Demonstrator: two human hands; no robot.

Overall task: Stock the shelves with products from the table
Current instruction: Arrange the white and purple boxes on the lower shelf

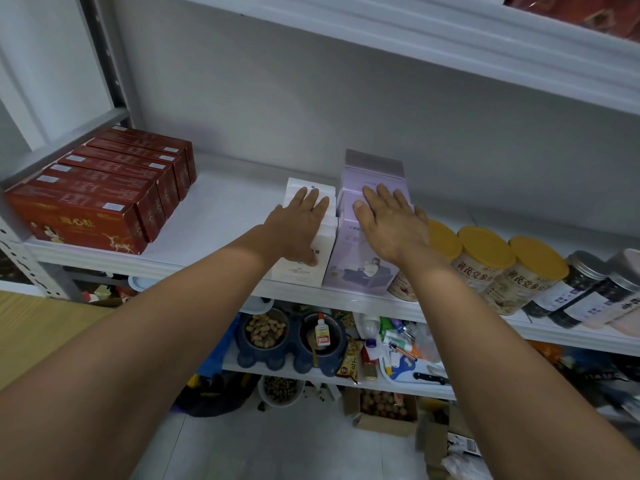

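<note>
Now, left hand [300, 218] flat, unclenched, atop white boxes [298, 274]; right hand [389, 221] likewise atop lilac boxes [362, 273].

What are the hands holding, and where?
Nothing gripped. Left hand lies flat atop the white boxes; right hand lies flat atop the purple box.

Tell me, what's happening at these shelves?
A person is stocking a white shelf. Their left hand lies flat on a row of white boxes, and their right hand lies flat on the purple boxes right beside them. Red boxes sit further left and yellow-lidded jars to the right.
</note>
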